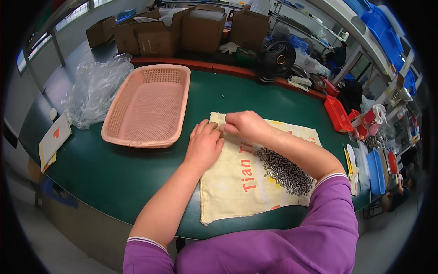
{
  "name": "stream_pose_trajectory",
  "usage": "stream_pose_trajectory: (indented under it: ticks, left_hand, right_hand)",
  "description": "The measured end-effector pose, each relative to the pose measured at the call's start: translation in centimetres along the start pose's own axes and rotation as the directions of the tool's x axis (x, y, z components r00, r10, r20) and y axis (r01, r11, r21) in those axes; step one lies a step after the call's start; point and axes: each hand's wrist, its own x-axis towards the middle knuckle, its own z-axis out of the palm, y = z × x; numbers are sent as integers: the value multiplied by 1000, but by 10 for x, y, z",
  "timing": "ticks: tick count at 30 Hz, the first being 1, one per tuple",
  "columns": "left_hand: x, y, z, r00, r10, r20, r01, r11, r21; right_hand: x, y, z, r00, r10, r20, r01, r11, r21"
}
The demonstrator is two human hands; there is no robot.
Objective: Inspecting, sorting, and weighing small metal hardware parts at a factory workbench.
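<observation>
A cream cloth (pixel 237 192) with orange print lies on the green table (pixel 114 173) in front of me. A heap of several small dark metal parts (pixel 285 171) sits on the cloth's right half. My left hand (pixel 205 144) rests palm down on the cloth's far left corner, fingers together. My right hand (pixel 244 125) is curled just beside it, its fingertips meeting my left fingertips near the cloth's far edge. Whether a small part is pinched between them is hidden.
An empty pink plastic basket (pixel 150 107) stands left of the cloth. Crumpled clear plastic (pixel 93 89) lies further left. Cardboard boxes (pixel 182 32) and a black fan (pixel 278 59) line the table's far side. Red bins (pixel 338 113) and blue trays (pixel 376 171) are at right.
</observation>
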Motion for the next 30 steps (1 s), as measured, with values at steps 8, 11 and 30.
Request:
stream_pose_trajectory:
  ticks: [8,11,30]
  left_hand:
    - [-2,-2,-2,999,16,52,-15,1000,-25]
    - [-3,-2,-3,994,33,108,-30,999,-27]
    - [-4,-3,1,999,3,51,0,999,-54]
  right_hand:
    - [60,70,14,975,112,-190,-132,987,-96]
    - [90,97,26,994,85,-69,-89,994,-58]
    - [195,157,57,894,421,-150,-447,833,-327]
